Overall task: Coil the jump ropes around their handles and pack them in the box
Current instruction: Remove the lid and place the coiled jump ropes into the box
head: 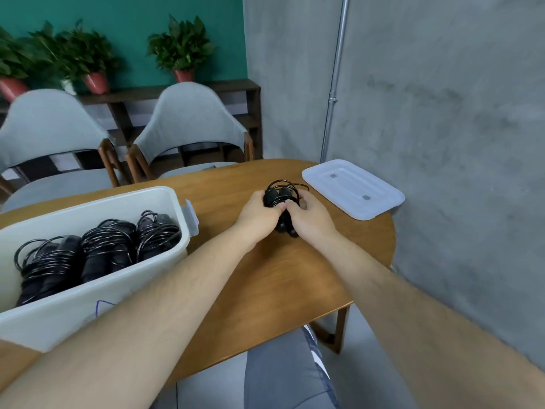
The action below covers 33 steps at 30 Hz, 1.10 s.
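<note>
Nearest, by the left of the near edge, the box (59, 314) is set on the surface (280, 276); three coiled ropes (103, 249) are packed side by side in it, so the task is judged to be well along.

Further in, about the middle of the surface, the jump rope (280, 193) is held between both hands; whether it rests on the surface or is lifted just clear cannot be told. The left hand (259, 215) is closed on the bundle's left side, its fingers (278, 207) curled over the cord. The right hand (309, 218) is closed on the right side, and the two thumbs are brought together on top. Both hands are thus grasping the rope, neither one released.

The handles' long axis is laid from the near edge toward the far edge — butt ends toward the person, cord loops standing out at the far end. The box lies to the left of the fingers, and the left hand is the nearer to it; a leftward carry over the box's right wall is judged to be what packing calls for, once the last turns are seen to be secure.

At the far right corner the lid (354, 187) is laid flat, well apart from the box; beyond the far edge two chairs (188, 119) are drawn up — potted plants (180, 45) are ranged behind them.
</note>
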Tool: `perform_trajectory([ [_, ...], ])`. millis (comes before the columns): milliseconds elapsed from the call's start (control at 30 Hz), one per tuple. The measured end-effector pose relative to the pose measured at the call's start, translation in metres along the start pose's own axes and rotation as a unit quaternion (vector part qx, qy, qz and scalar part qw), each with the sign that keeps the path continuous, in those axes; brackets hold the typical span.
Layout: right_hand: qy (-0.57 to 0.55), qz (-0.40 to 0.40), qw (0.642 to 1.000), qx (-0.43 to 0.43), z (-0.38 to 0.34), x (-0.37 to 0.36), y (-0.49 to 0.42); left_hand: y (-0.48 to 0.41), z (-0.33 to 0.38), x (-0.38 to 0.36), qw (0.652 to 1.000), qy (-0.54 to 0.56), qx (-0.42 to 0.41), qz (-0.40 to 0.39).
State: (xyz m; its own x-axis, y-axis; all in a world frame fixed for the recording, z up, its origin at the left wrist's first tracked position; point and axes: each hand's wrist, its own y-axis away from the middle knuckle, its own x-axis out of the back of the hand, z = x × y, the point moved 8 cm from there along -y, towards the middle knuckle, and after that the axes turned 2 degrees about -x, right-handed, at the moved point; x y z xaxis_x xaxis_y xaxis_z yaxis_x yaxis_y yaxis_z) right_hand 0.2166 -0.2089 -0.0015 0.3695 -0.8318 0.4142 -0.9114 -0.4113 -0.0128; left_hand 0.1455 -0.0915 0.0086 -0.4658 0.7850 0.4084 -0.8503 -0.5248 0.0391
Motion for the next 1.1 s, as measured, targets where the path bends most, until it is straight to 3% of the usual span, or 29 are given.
perform_trajectory([
  [300, -0.035, 0.013, 0.997, 0.074, -0.086, 0.012, 0.016, 0.015, 0.065, 0.067, 0.997, -0.042, -0.047, 0.035],
  [467, -0.036, -0.030, 0.991, 0.126, -0.145, -0.015, 0.035, 0.036, 0.078, 0.140, 0.995, -0.037, -0.070, 0.055],
  [733, 0.028, -0.165, 0.968, 0.185, -0.206, -0.134, 0.069, 0.088, 0.015, 0.254, 0.993, -0.003, -0.026, 0.113],
  [1100, 0.081, -0.265, 0.942, 0.188, -0.213, -0.233, 0.107, 0.135, -0.049, 0.316, 0.993, -0.066, 0.039, 0.095],
])
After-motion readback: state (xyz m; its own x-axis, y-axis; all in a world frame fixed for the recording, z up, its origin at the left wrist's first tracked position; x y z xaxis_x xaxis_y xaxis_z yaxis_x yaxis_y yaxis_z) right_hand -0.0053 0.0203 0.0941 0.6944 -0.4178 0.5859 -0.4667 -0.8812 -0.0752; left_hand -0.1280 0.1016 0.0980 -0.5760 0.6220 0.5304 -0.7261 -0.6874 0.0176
